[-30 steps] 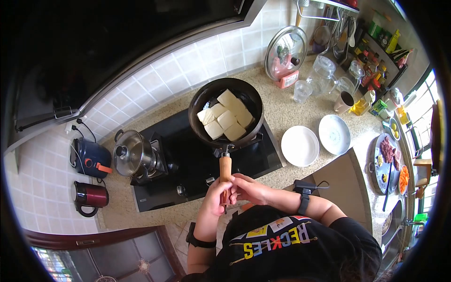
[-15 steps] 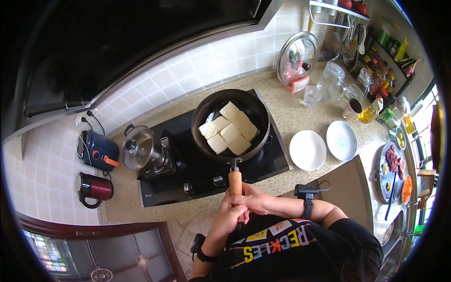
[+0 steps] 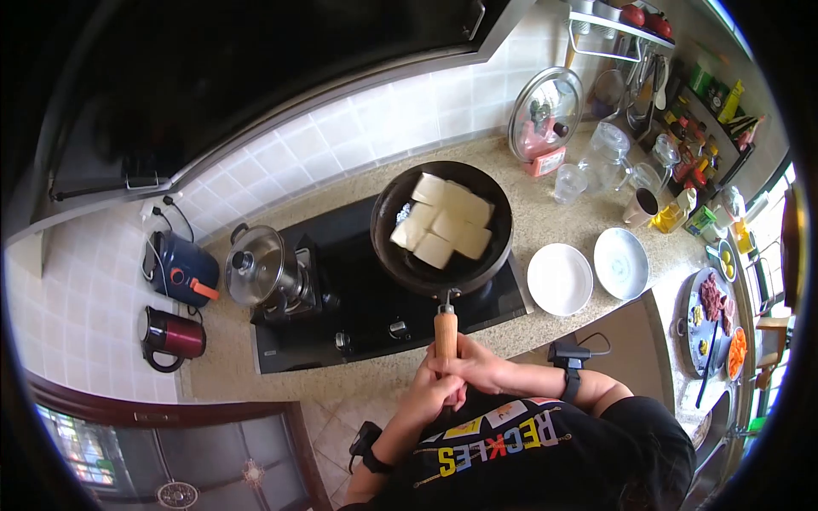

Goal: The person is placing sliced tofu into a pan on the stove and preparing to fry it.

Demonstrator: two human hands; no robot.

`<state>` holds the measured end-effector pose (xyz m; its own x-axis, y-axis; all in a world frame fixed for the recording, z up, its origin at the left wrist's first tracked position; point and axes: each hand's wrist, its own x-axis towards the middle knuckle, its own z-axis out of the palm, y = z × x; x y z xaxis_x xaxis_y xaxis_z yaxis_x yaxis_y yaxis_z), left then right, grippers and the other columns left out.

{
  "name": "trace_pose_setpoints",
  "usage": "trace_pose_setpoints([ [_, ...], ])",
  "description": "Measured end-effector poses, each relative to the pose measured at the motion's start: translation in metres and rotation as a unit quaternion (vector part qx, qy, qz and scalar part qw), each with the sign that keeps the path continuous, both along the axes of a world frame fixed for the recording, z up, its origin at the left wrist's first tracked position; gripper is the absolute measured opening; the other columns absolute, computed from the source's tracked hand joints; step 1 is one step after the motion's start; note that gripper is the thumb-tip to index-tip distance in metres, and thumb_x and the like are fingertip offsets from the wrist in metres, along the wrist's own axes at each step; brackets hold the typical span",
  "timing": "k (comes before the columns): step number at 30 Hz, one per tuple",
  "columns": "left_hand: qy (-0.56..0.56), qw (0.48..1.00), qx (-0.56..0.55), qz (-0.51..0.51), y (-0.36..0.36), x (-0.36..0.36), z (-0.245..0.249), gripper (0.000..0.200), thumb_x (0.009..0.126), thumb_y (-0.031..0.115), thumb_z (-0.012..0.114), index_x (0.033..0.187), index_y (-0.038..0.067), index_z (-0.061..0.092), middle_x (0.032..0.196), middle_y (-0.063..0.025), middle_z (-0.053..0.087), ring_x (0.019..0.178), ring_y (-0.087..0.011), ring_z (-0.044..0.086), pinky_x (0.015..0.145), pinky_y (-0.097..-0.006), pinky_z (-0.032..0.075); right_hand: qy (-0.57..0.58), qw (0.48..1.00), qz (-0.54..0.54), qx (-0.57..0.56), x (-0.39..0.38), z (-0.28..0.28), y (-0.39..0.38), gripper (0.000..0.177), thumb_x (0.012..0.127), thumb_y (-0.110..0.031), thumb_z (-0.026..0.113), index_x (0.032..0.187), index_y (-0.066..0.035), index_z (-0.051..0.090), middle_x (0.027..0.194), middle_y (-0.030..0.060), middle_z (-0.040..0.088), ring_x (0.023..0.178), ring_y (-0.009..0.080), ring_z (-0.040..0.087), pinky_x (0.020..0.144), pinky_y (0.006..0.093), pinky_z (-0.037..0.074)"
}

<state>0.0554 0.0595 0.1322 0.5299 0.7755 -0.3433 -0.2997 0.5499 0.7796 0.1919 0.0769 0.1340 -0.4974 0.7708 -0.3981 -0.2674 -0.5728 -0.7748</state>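
My left hand (image 3: 433, 393) and my right hand (image 3: 477, 368) are both wrapped round the wooden handle of a deep dark frying pan (image 3: 385, 247), one against the other. Several white tofu slices (image 3: 452, 223) lie close together in the pan, some overlapping. The pan is over the right side of the black gas stove (image 3: 366, 317); whether it touches the burner is hidden beneath it. On the left burner stands a steel pot with a glass lid (image 3: 257, 266).
Right of the stove are a white bowl (image 3: 560, 279) and a pale plate (image 3: 621, 263). A glass lid (image 3: 545, 115) leans in a pink stand. Glass jugs (image 3: 607, 153) stand behind. Far right, a round board (image 3: 700, 328) holds meat and a knife. A red kettle (image 3: 175, 332) stands left.
The pan has moved right in the view, with both hands still on its handle. The tofu slices have shifted toward the pan's far side.
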Motion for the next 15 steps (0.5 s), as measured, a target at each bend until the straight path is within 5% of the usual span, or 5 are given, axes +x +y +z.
trace_pose_setpoints([
  [4, 0.071, 0.997, 0.000, 0.004, -0.010, -0.016, 0.013, 0.058, 0.076, -0.002, 0.047, 0.128, 0.006, 0.022, 0.066, -0.0079, 0.048, 0.048, -0.0143, 0.051, 0.040, -0.0250, 0.043, 0.000, 0.999, 0.036, 0.038, -0.014, 0.005, -0.004, 0.041, 0.086, -0.020, 0.059, 0.113, 0.002, 0.038, 0.085, 0.0124, 0.055, 0.059, 0.0173, 0.061, 0.044, 0.0283, 0.053],
  [7, 0.018, 0.999, 0.011, 0.042, 0.010, -0.009, 0.005, 0.050, 0.074, -0.003, 0.047, 0.120, 0.003, 0.027, 0.067, -0.0081, 0.049, 0.048, -0.0141, 0.052, 0.038, -0.0256, 0.044, -0.011, 0.998, 0.014, 0.057, -0.017, -0.011, 0.019, 0.040, 0.083, -0.022, 0.061, 0.108, 0.004, 0.044, 0.083, 0.0118, 0.058, 0.068, 0.0145, 0.060, 0.047, 0.0277, 0.054],
  [11, -0.001, 0.997, 0.025, 0.069, 0.042, 0.011, -0.015, 0.041, 0.074, -0.001, 0.049, 0.112, 0.003, 0.033, 0.069, -0.0086, 0.049, 0.048, -0.0143, 0.053, 0.037, -0.0269, 0.044, 0.016, 0.998, -0.043, 0.053, -0.008, -0.029, 0.049, 0.033, 0.083, -0.019, 0.058, 0.102, 0.005, 0.045, 0.076, 0.0122, 0.056, 0.044, 0.0171, 0.055, 0.035, 0.0261, 0.048],
  [15, -0.019, 0.999, 0.024, 0.027, 0.033, 0.018, -0.015, 0.046, 0.074, 0.001, 0.049, 0.116, 0.004, 0.031, 0.070, -0.0090, 0.049, 0.049, -0.0147, 0.052, 0.038, -0.0268, 0.044, 0.010, 0.996, -0.064, 0.059, 0.007, -0.018, 0.033, 0.033, 0.083, -0.020, 0.060, 0.101, 0.004, 0.046, 0.077, 0.0098, 0.056, 0.052, 0.0152, 0.057, 0.036, 0.0250, 0.048],
])
